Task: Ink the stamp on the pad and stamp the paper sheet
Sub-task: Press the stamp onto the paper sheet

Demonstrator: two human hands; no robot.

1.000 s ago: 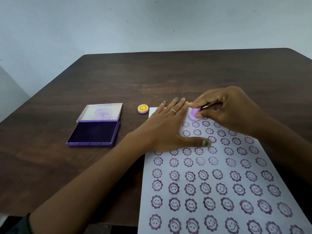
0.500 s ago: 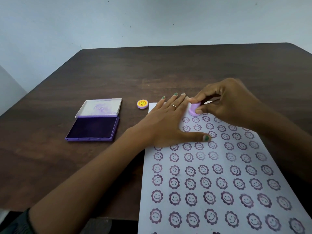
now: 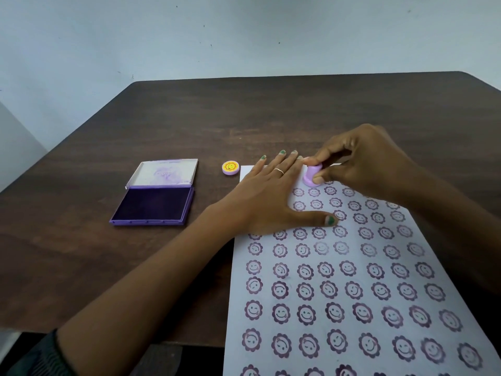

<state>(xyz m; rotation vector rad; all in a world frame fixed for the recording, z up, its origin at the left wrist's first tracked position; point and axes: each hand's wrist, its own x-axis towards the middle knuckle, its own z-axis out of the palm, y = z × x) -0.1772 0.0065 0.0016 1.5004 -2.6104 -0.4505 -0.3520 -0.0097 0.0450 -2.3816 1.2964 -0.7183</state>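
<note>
head view: a dark brown wooden table [image 3: 271, 118] with a visible grain fills the scene, its far corners rounded. a white paper sheet [image 3: 352, 294] lies flat toward 4 o'clock, covered in rows of purple flower-edged smiley prints, some crisp and some faint. the right hand [image 3: 363, 161] at about 2 o'clock has its thumb and forefinger closed around a small lilac plastic stamp [image 3: 311, 176], a rounded peg widening at its base, which stands on the sheet's far edge beside the top row of prints. the left hand [image 3: 271, 196] lies flat near the centre, fingers [image 3: 282, 164] spread and straight, gripping nothing, palm pressing the sheet's far left corner; green-painted nails and a thin ring show, and its forefinger is just beside the stamp. at 9 o'clock sits the ink pad [image 3: 154, 204], a rectangular purple case with a dark violet felt surface, its clear, ink-smudged lid [image 3: 164, 173] hinged open behind. between pad and sheet lies a small round cap [image 3: 230, 168], lilac-rimmed with a yellow smiley top.
</note>
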